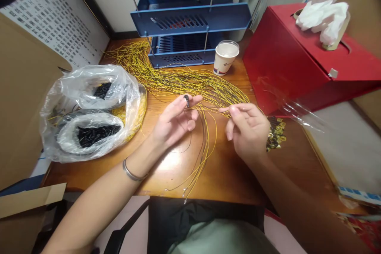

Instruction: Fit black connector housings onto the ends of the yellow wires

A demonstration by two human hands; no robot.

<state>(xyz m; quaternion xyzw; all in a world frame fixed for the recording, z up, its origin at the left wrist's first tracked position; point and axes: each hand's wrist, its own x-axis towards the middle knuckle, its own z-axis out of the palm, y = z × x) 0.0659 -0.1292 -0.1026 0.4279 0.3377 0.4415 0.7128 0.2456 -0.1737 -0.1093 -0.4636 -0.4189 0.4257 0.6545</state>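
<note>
My left hand [177,121] pinches a small black piece [186,99] with a rounded, ring-like head between thumb and forefinger, its other fingers curled loosely. To its right, my right hand [248,129] is closed, thumb against forefinger, on a thin wire whose tip points toward the left hand. The two hands are apart. Behind them a long bundle of yellow and dark wires [190,81] runs across the table. Several loose wires [205,147] hang forward between my hands, with small metal ends near the table edge. Wires with yellow ring-shaped ends [277,131] lie beside my right hand.
At left, a clear plastic bag [49,127] holds smaller bags of black pieces [97,135] and yellow pieces [135,121]. A blue tray rack [190,20], a paper cup [225,57] and a red box [270,55] with tissue and a tape roll stand behind.
</note>
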